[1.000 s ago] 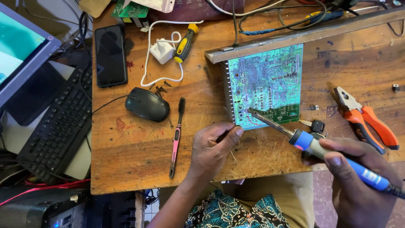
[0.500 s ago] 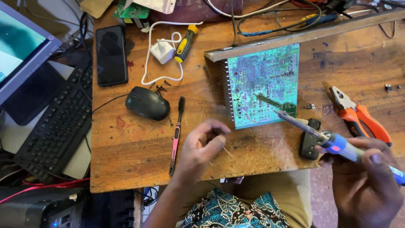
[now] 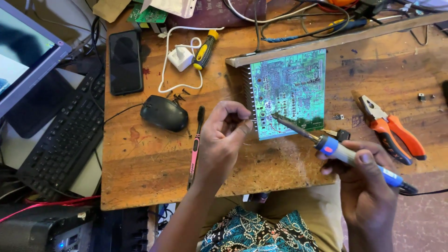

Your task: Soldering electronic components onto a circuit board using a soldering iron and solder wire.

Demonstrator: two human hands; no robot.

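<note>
Rough, worn wooden table (image 3: 149,172); glossy green circuit board (image 3: 289,88); soldering iron (image 3: 336,149) with dull metal tip and blue plastic grip; matt black plastic mouse (image 3: 163,113); glossy phone (image 3: 125,61).

Both forearms bare, no sleeves in view. Left hand (image 3: 221,140) and right hand (image 3: 366,186) bare too: no gloves, rings, watch or bands seen. Nails short; one thumbnail shows on right hand. Lower down, a patterned garment (image 3: 252,233) at frame bottom: teal, black & white w/ bits of yellow, busy leafy or swirl print. Beside it, tan/khaki fabric (image 3: 308,205), plain, no print, runs under table edge. Rest of body out of frame.
</note>
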